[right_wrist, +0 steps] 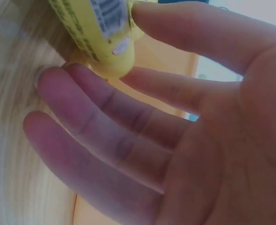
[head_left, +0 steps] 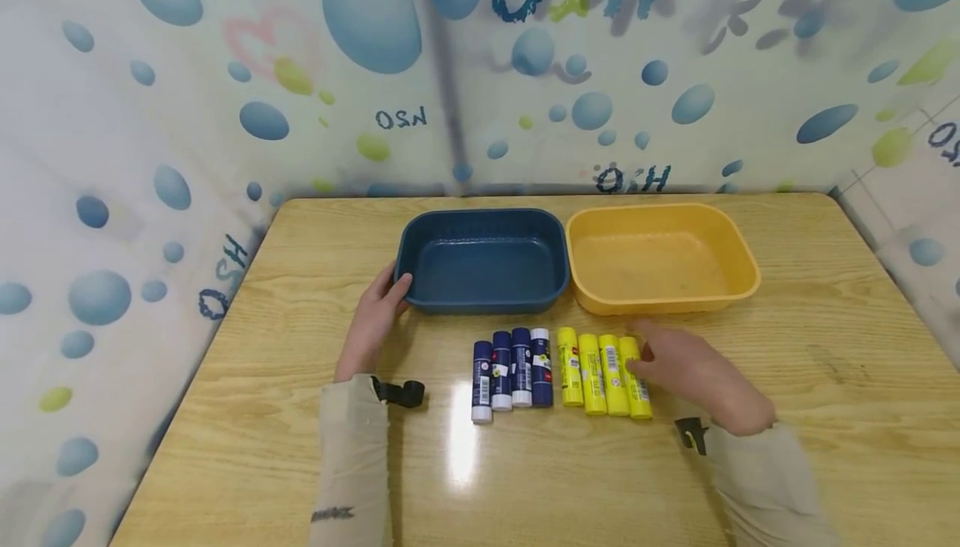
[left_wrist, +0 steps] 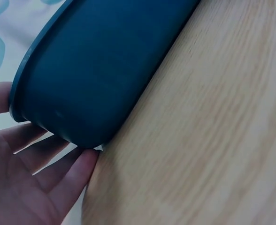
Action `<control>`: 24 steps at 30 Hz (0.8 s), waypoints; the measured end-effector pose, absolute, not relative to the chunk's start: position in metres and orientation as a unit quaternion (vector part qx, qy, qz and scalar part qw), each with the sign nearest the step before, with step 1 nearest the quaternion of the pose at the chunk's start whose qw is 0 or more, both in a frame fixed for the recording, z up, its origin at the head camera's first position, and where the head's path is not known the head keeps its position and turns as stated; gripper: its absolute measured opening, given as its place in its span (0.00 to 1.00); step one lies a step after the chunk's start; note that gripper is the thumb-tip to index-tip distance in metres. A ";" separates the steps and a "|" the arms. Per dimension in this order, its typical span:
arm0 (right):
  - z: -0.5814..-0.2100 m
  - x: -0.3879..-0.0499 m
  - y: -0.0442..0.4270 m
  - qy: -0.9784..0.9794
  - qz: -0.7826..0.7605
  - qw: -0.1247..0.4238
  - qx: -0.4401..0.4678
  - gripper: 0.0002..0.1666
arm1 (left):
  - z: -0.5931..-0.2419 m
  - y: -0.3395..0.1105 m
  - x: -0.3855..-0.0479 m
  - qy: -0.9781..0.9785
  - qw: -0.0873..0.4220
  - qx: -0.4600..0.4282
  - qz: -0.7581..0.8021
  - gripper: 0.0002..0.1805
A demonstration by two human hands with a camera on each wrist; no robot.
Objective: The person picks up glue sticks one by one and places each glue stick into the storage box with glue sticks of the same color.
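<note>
My left hand (head_left: 375,322) holds the left front corner of the dark blue plastic basin (head_left: 487,308), thumb at the rim and the other fingers along the outer wall. In the left wrist view, the same hand (left_wrist: 34,173) touches the basin wall (left_wrist: 100,75). Slightly blurred, my right hand (head_left: 693,368) reaches to the rightmost yellow glue stick (head_left: 639,393). Its thumb (right_wrist: 175,23) lies near or against that stick, while the other fingers stretch out around the stick's end. Several yellow glue sticks (head_left: 592,376) lie side by side, left of this hand.
Several dark blue and white glue sticks (head_left: 501,372) lie in a row in front of the blue basin. A yellow basin (head_left: 667,306) stands beside it on the right. Behind the wooden table (head_left: 247,414) hangs a patterned wall covering (head_left: 480,97).
</note>
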State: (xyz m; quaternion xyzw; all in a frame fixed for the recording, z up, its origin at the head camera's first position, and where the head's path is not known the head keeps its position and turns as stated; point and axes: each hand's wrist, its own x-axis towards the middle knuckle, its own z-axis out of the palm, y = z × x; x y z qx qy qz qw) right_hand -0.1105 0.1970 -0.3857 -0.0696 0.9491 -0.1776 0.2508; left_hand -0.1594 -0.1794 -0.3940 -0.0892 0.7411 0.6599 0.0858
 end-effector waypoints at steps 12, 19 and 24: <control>-0.390 -0.109 0.186 0.952 -0.178 0.243 -0.061 0.31 | -0.424 -0.192 -0.170 0.742 0.075 -0.095 0.660 0.32; -0.391 -0.109 0.186 0.949 -0.189 0.249 -0.040 0.32 | -0.409 -0.188 -0.162 0.735 0.086 -0.096 0.666 0.33; -0.392 -0.110 0.187 0.948 -0.189 0.255 -0.026 0.32 | -0.404 -0.187 -0.160 0.740 0.091 -0.089 0.660 0.39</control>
